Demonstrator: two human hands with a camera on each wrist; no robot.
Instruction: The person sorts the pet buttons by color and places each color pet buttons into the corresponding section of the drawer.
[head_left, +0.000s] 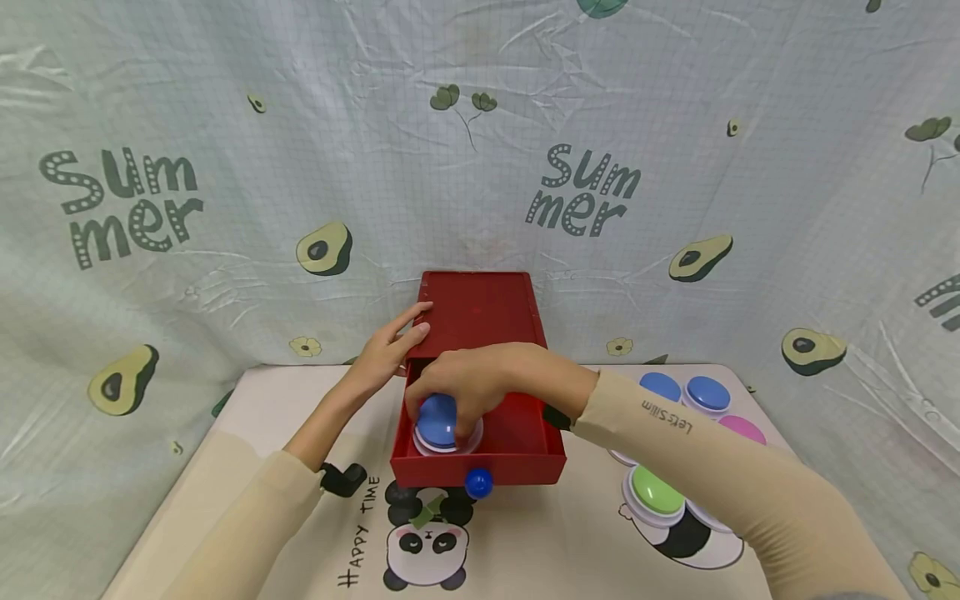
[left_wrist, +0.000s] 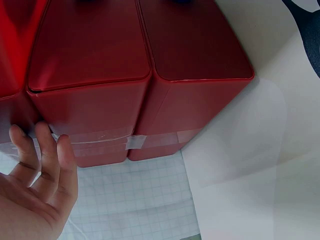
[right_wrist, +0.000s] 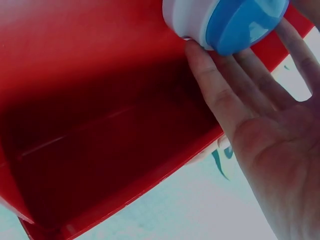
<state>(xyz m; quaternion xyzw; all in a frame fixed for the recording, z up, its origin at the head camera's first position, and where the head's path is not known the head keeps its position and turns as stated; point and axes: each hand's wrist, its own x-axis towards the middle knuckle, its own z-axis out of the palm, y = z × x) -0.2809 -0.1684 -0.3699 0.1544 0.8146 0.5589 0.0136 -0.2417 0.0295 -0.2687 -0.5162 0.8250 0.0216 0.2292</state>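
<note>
My right hand (head_left: 480, 375) gripped a blue-topped puck (head_left: 436, 422) inside the red drawer (head_left: 517, 432); left hand (head_left: 382, 354), fingers extended, touched the cabinet (head_left: 480, 308).

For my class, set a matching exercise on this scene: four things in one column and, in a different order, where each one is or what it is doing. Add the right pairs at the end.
Things
1. right hand
2. left hand
3. green-topped round piece
4. blue knob

Places and states
A. on the table, to the right of the drawer
B. on the front of the drawer
C. gripping a blue-topped round piece
D. at the left edge of the red cabinet

Right pairs: 1-C, 2-D, 3-A, 4-B
</note>
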